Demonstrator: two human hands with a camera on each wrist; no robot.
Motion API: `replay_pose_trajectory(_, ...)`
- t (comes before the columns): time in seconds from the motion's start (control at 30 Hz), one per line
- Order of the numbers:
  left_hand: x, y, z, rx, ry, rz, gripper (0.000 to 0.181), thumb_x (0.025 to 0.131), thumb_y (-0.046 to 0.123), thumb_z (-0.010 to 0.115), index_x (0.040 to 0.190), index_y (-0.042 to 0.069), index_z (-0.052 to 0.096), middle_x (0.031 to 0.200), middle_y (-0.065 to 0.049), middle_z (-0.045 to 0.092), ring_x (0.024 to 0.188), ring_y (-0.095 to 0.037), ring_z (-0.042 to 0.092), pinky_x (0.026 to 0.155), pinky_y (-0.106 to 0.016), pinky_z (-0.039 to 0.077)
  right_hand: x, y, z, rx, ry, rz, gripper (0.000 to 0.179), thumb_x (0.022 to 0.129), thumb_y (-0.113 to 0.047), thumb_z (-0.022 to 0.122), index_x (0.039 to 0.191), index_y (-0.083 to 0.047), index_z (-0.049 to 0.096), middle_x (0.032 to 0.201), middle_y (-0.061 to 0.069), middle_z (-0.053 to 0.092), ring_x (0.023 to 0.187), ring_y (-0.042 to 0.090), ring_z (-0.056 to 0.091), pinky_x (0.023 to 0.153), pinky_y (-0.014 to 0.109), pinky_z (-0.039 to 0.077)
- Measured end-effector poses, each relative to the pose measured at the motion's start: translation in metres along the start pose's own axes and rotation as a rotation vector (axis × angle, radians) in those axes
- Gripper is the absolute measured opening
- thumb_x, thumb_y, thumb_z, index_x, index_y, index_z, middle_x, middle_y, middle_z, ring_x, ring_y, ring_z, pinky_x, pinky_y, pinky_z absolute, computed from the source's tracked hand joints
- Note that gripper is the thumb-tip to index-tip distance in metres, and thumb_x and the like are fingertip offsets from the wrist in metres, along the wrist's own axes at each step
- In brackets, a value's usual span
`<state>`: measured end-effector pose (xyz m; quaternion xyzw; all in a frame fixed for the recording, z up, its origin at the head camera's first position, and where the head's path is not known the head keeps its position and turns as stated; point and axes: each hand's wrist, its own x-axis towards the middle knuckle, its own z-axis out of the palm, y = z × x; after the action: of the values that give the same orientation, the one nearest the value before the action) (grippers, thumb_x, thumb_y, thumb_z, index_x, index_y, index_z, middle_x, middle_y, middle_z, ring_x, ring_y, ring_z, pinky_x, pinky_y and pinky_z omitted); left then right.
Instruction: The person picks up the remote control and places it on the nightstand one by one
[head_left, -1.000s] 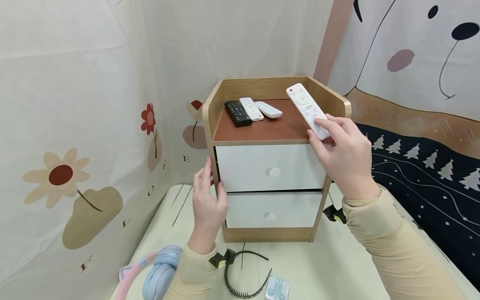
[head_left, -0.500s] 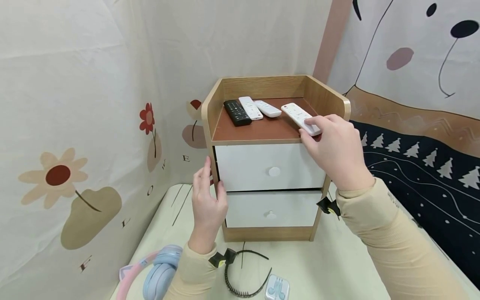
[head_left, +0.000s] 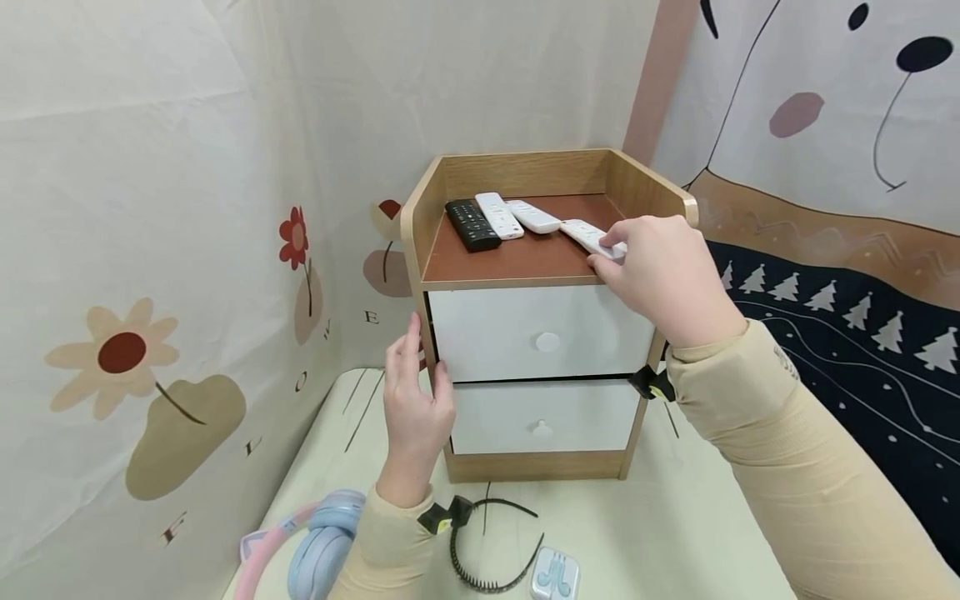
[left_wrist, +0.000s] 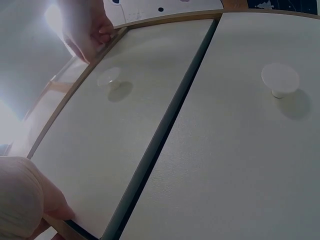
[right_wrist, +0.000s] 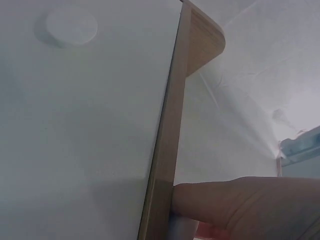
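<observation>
My right hand (head_left: 667, 279) pinches the near end of a white remote control (head_left: 581, 232) low over the brown top of a small wooden cabinet (head_left: 536, 467). The remote's far end lies right at the surface, and the fingers cover its near end. To its left lie a black remote (head_left: 472, 226), a white remote (head_left: 498, 217) and another white remote (head_left: 533, 217). My left hand (head_left: 416, 417) rests against the cabinet's left side with straight fingers. In the left wrist view, that hand's thumb (left_wrist: 55, 202) lies at the front edge beside the upper drawer (left_wrist: 125, 115).
The cabinet's two white drawers have round knobs, the upper knob (head_left: 547, 342) and the lower knob (head_left: 542, 429). In front lie a black headband (head_left: 487, 586), boxed earphones (head_left: 555, 573) and blue-pink headphones (head_left: 322, 546). Patterned curtains (head_left: 225, 208) hang behind and at both sides.
My right hand has brought the white remote down and left, from tilted up above the cabinet top to nearly flat at its surface. The left hand has stayed in place.
</observation>
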<state>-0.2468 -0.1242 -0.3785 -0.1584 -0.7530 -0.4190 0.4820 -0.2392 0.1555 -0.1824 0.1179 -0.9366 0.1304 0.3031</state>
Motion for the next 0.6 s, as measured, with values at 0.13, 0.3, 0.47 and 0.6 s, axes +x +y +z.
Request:
replay_pose_trajectory(0.13, 0.0, 0.001, 0.0, 0.003, 0.005, 0.008, 0.073, 0.095, -0.012, 0.064, 0.165, 0.0, 0.046, 0.135, -0.031, 0.061, 0.122, -0.043, 0.065, 0.096, -0.06, 0.063, 0.009, -0.002, 0.002, -0.01, -0.061, 0.01, 0.03, 0.102, -0.029, 0.074, 0.117, -0.005, 0.085, 0.11, 0.021, 0.083, 0.08, 0.038, 0.075, 0.068, 0.053, 0.06)
replay_pose_trajectory(0.3, -0.001, 0.001, -0.001, 0.0, -0.002, 0.005, 0.073, 0.096, -0.009, 0.065, 0.166, 0.001, 0.045, 0.136, -0.032, 0.06, 0.123, -0.042, 0.064, 0.098, -0.059, 0.063, 0.023, -0.004, 0.009, -0.042, -0.115, -0.004, 0.034, 0.105, -0.03, 0.07, 0.123, -0.005, 0.083, 0.114, 0.022, 0.083, 0.099, 0.044, 0.076, 0.082, 0.058, 0.063)
replay_pose_trajectory(0.47, 0.0, 0.003, -0.002, -0.006, -0.003, 0.006, 0.073, 0.096, -0.009, 0.065, 0.166, 0.001, 0.045, 0.137, -0.031, 0.06, 0.124, -0.042, 0.064, 0.098, -0.059, 0.063, 0.037, -0.001, 0.017, -0.061, -0.113, -0.022, 0.03, 0.106, -0.024, 0.063, 0.112, -0.002, 0.083, 0.11, 0.022, 0.082, 0.101, 0.045, 0.075, 0.086, 0.059, 0.062)
replay_pose_trajectory(0.6, 0.0, 0.003, -0.002, -0.006, -0.005, 0.01, 0.073, 0.096, -0.009, 0.065, 0.165, 0.0, 0.046, 0.137, -0.031, 0.061, 0.124, -0.042, 0.064, 0.099, -0.057, 0.063, 0.048, 0.004, 0.023, -0.072, -0.098, -0.057, 0.036, 0.104, -0.019, 0.061, 0.069, -0.009, 0.064, 0.071, 0.011, 0.063, 0.078, 0.034, 0.063, 0.068, 0.045, 0.051)
